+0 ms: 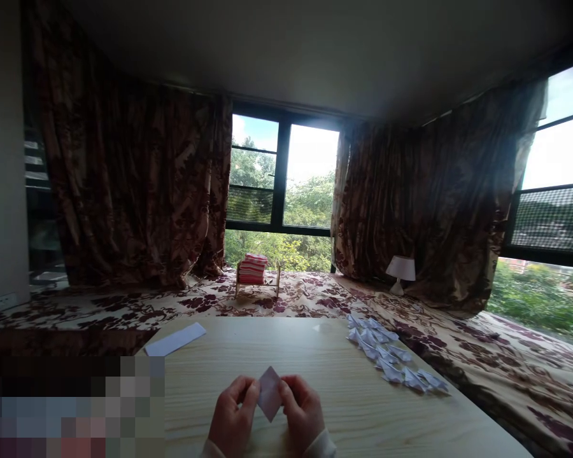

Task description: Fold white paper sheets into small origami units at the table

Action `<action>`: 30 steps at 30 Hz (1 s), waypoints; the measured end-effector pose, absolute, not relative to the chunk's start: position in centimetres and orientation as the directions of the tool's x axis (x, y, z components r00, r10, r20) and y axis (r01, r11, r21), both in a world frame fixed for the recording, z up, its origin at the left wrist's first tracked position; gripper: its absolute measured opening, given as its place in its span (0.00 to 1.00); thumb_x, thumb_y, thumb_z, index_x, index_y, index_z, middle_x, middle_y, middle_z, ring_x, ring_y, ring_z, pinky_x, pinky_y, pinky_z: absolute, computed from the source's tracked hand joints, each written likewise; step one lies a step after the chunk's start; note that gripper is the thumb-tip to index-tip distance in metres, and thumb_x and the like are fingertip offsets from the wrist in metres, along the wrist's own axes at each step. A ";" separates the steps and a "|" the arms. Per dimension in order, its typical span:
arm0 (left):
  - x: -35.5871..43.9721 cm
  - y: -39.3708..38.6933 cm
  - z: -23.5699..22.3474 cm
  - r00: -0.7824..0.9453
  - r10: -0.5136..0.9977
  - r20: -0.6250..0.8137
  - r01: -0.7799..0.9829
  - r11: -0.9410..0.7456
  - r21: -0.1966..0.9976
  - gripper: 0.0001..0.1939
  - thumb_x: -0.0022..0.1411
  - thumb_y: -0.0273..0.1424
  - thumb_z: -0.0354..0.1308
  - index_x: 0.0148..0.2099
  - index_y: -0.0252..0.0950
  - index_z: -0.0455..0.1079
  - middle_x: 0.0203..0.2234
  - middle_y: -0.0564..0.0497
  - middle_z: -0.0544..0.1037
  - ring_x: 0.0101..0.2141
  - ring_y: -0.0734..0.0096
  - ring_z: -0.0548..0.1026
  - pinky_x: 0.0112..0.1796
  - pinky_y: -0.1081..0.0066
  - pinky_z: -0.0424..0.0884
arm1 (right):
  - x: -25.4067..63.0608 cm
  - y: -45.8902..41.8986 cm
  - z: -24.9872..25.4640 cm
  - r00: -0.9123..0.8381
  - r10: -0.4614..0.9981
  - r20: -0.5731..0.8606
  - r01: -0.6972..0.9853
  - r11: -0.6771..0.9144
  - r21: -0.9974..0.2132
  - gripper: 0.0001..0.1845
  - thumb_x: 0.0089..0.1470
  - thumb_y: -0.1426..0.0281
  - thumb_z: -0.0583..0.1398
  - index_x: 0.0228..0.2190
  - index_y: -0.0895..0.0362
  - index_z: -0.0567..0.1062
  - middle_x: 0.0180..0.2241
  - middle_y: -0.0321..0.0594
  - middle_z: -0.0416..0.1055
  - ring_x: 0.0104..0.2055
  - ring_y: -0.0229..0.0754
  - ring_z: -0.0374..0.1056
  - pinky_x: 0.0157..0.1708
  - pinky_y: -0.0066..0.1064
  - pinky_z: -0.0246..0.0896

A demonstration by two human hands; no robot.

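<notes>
Just above the table's near part, a small folded piece of white paper (270, 395) is held up in a diamond shape, one corner pointing up and one down. My left hand (235, 407) pinches its left corner between thumb and fingers. On the opposite corner, my right hand (303, 404) has the same kind of pinch. Several folded white paper pieces (386, 369) lie in a loose cluster along the table's right edge. A flat white paper stack or strip (176, 339) rests at the far left of the table.
The pale wooden table (229, 343) meets a ledge covered with floral cloth (195, 305). On that ledge stand a small rack with folded red-and-white cloths (253, 269) and a white-shaded lamp (401, 270). Patterned curtains (143, 184) flank the window. The lower left is pixelated.
</notes>
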State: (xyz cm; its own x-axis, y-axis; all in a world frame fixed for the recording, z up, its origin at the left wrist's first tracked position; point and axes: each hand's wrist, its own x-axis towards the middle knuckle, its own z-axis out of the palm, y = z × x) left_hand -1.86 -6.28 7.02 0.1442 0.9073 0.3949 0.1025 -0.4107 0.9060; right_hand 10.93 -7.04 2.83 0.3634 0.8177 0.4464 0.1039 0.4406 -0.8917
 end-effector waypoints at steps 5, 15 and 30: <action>-2.2 -6.1 6.9 0.138 0.909 0.394 0.085 -0.407 0.910 0.16 0.52 0.41 0.53 0.22 0.34 0.67 0.17 0.54 0.68 0.22 0.71 0.65 0.25 0.74 0.63 | 10.5 -7.1 2.8 0.358 0.816 0.453 0.092 0.453 -0.887 0.18 0.45 0.56 0.58 0.23 0.60 0.74 0.20 0.40 0.71 0.23 0.40 0.65 0.22 0.28 0.60; -2.2 -5.8 6.5 0.179 0.887 0.425 0.074 -0.443 0.893 0.16 0.54 0.40 0.51 0.24 0.32 0.68 0.19 0.51 0.71 0.24 0.69 0.68 0.27 0.73 0.64 | 10.6 -6.9 2.6 0.346 0.805 0.482 0.150 0.460 -0.875 0.19 0.44 0.55 0.58 0.21 0.60 0.74 0.19 0.40 0.71 0.22 0.40 0.64 0.21 0.27 0.59; -2.1 -6.3 6.7 0.293 0.872 0.393 0.008 -0.413 0.911 0.13 0.52 0.36 0.54 0.22 0.33 0.69 0.18 0.52 0.68 0.24 0.71 0.66 0.26 0.74 0.62 | 10.3 -7.3 2.9 0.359 0.795 0.490 0.103 0.487 -0.867 0.18 0.47 0.57 0.58 0.20 0.59 0.70 0.17 0.35 0.64 0.21 0.35 0.58 0.20 0.25 0.55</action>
State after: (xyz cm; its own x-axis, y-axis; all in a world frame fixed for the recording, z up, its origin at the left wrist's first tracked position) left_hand -2.13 -6.33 6.66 0.2932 0.8717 0.3927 0.0079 -0.4130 0.9107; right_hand 10.27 -7.29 2.88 0.3585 0.7949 0.4895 0.1031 0.4875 -0.8670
